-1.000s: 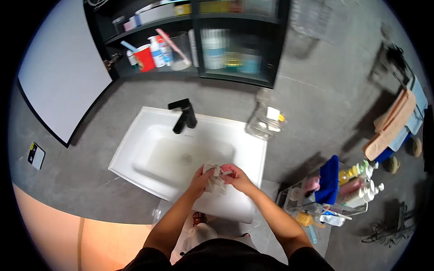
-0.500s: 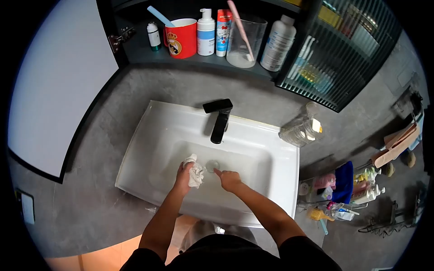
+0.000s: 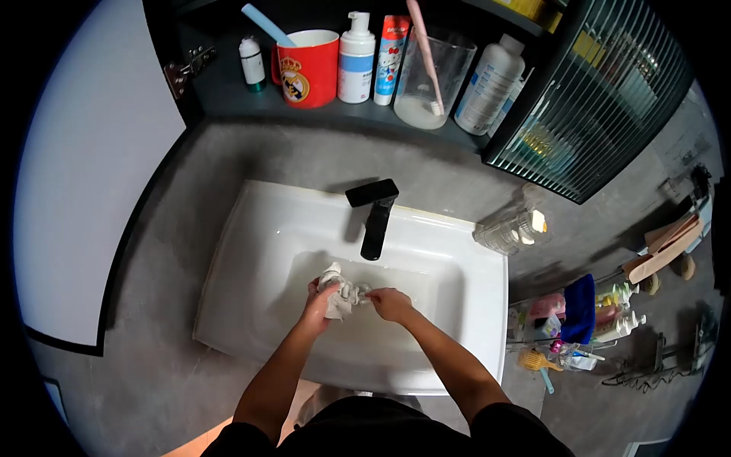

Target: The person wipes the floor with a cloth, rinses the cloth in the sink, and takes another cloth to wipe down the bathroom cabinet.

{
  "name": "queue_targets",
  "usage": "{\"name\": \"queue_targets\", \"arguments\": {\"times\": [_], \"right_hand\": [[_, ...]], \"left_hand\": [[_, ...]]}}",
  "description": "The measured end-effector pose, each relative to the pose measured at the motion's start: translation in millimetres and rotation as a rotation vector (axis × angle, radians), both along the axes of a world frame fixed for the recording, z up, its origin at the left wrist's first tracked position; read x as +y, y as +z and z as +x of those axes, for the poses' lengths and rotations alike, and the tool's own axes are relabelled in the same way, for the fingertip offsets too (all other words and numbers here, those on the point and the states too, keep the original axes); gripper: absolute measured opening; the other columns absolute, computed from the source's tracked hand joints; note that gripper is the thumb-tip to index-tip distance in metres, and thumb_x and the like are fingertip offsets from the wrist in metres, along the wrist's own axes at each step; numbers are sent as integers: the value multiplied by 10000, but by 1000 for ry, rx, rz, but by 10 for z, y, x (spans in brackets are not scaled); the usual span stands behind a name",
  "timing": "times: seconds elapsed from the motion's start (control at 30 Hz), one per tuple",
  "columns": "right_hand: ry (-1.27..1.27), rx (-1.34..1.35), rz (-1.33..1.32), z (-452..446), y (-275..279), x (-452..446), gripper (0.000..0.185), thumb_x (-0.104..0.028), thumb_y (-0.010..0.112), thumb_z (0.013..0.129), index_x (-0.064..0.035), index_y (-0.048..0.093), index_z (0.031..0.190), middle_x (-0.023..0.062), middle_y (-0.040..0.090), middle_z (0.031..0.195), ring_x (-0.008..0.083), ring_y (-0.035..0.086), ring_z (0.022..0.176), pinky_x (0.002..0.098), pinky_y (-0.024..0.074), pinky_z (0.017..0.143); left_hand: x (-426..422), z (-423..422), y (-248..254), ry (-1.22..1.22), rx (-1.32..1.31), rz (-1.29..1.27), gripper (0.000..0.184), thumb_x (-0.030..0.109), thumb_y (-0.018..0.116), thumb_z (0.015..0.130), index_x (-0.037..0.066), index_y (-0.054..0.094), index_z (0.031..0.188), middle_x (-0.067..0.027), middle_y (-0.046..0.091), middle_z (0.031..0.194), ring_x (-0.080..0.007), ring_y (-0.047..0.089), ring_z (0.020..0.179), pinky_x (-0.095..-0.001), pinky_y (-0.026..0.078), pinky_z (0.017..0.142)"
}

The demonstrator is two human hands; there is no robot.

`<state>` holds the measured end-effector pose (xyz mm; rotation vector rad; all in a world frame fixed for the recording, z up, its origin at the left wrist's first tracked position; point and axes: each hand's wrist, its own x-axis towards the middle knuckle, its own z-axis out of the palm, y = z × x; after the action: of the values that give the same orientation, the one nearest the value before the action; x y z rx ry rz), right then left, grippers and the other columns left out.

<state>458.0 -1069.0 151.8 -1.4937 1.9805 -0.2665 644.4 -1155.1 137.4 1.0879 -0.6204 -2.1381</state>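
Note:
A crumpled whitish cloth point(image 3: 339, 295) is bunched in my left hand point(image 3: 314, 306), over the basin of the white sink point(image 3: 251, 251). Its right end reaches toward the fingertips of my right hand point(image 3: 391, 303), which are pinched together at that end. Shallow, slightly cloudy water point(image 3: 381, 335) lies in the basin below both hands. The black faucet point(image 3: 375, 217) stands at the sink's back edge, above and beyond the hands, with its spout pointing down to the basin.
Above the sink, an open cabinet shelf point(image 3: 335, 114) holds a red mug point(image 3: 308, 70), bottles, toothpaste and a clear cup point(image 3: 426, 84). A clear container point(image 3: 509, 232) sits at the back right corner. On the right hangs a rack with a blue cloth point(image 3: 579, 308) and bottles.
My right hand's fingertips have come to the cloth, which now stretches between both hands. The view has shifted slightly, so the shelf appears larger and lower.

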Motion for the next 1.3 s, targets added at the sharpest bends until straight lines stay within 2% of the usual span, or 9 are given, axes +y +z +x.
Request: {"name": "queue_targets", "arguments": {"times": [0.07, 0.27, 0.5, 0.63, 0.77, 0.87, 0.97, 1.17, 1.3], "right_hand": [[-216, -345, -66, -67, 306, 3, 260, -114, 498, 890, -120, 697, 1056, 84, 711, 952, 206, 677, 881, 370, 526, 726], [-595, -1576, -234, 40, 1188, -435, 327, -16, 446, 925, -10, 531, 1241, 128, 659, 1110, 240, 663, 983, 317, 552, 790], [-506, -2106, -497, -74, 1237, -904, 416, 103, 366, 900, 16, 427, 1302, 202, 484, 1354, 301, 463, 1295, 390, 430, 1061], [-339, -1965, -479, -173, 1479, -636, 357, 71, 385, 916, 11, 504, 1247, 171, 493, 1360, 289, 411, 1340, 403, 388, 1093], [-642, -1034, -482, -487, 715, -342, 348, -188, 505, 974, -118, 516, 1315, 70, 547, 1286, 199, 524, 1168, 345, 444, 943], [-583, -840, -181, -342, 174, -217, 371, -369, 559, 956, -216, 532, 1292, -19, 600, 1155, 133, 514, 1113, 387, 453, 879], [-567, -1148, -140, -138, 50, -308, 242, -360, 523, 986, -195, 567, 1156, -55, 600, 1022, 88, 558, 947, 308, 476, 796], [-783, -1203, -581, -144, -366, -404, 142, -288, 540, 988, -152, 552, 1027, -56, 580, 858, 59, 526, 738, 238, 454, 635], [-339, -482, -962, 310, -197, -348, 162, -178, 618, 904, -73, 520, 979, 82, 583, 815, 246, 590, 674, 383, 487, 592]], "left_hand": [[-96, -84, -55, -110, 82, -92, 438, 113, 657, 861, 94, 437, 1239, -88, 559, 1140, -221, 603, 1020, -372, 530, 814], [-317, -431, 113, -252, 149, -127, 356, 126, 644, 865, 107, 517, 1197, -60, 611, 1082, -198, 619, 984, -356, 528, 805], [-454, -473, 136, -283, 278, -106, 371, 136, 551, 875, 71, 499, 1236, -84, 605, 1077, -238, 628, 952, -396, 536, 796], [-435, -395, 180, -350, 311, -102, 440, 140, 543, 850, 48, 476, 1275, -109, 601, 1097, -261, 615, 988, -428, 532, 815], [-433, -400, 4, -379, 275, -59, 507, 157, 531, 846, 46, 444, 1333, -123, 591, 1169, -278, 601, 1041, -451, 524, 837], [-431, -438, -47, -429, 325, 57, 540, 160, 511, 849, 54, 419, 1370, -115, 572, 1237, -276, 588, 1085, -452, 521, 848], [-514, -437, -307, -522, 378, 52, 476, 211, 504, 888, 98, 446, 1347, -98, 587, 1230, -274, 599, 1086, -481, 521, 872], [-423, -436, -71, -564, 253, 11, 482, 428, 451, 979, 144, 447, 1368, -71, 576, 1248, -204, 597, 1065, -475, 519, 851], [-387, -716, -420, -409, 325, 334, 438, 442, 487, 966, 175, 513, 1311, -6, 620, 1115, -184, 602, 1031, -389, 526, 845]]}}
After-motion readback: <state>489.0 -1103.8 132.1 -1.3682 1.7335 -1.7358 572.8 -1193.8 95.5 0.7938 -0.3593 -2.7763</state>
